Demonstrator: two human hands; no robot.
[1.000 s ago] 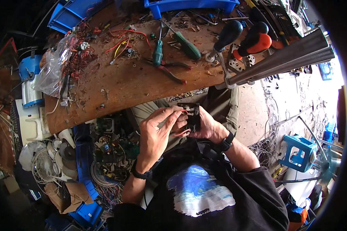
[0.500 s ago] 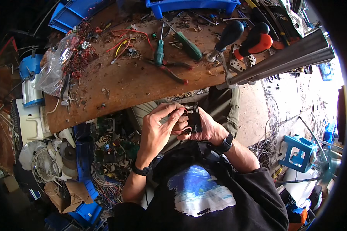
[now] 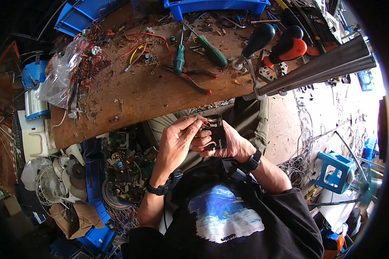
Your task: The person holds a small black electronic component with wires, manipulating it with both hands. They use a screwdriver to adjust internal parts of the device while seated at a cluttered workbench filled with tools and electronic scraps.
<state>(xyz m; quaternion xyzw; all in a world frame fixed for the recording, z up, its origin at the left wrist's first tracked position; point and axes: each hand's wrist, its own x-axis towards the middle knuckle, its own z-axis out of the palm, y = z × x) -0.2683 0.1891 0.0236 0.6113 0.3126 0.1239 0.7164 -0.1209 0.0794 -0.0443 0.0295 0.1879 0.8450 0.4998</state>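
Observation:
Above my lap, in front of the bench edge, I hold a small black casing (image 3: 221, 137) with metal parts and wires inside. My right hand (image 3: 234, 143) is wrapped round its right side and underside. The thumb and forefinger of my left hand (image 3: 177, 140) are pinched on a thin red wire (image 3: 206, 124) at the casing's upper left. My other left fingers are curled against the casing's left side. A second, pinkish wire loops near its lower left. My fingers partly hide the inside of the casing.
On the wooden bench (image 3: 147, 95) lie two green-handled screwdrivers (image 3: 179, 58), red-handled pliers (image 3: 196, 82) and copper wire scraps (image 3: 88, 64). Long metal bars (image 3: 320, 64) jut out at the right. Circuit boards (image 3: 125, 162) fill the lower left; a blue stool (image 3: 335, 172) stands right.
My left thumb and forefinger have shifted slightly left and down, and more of the red wire's loop shows. My right hand and the casing have hardly moved.

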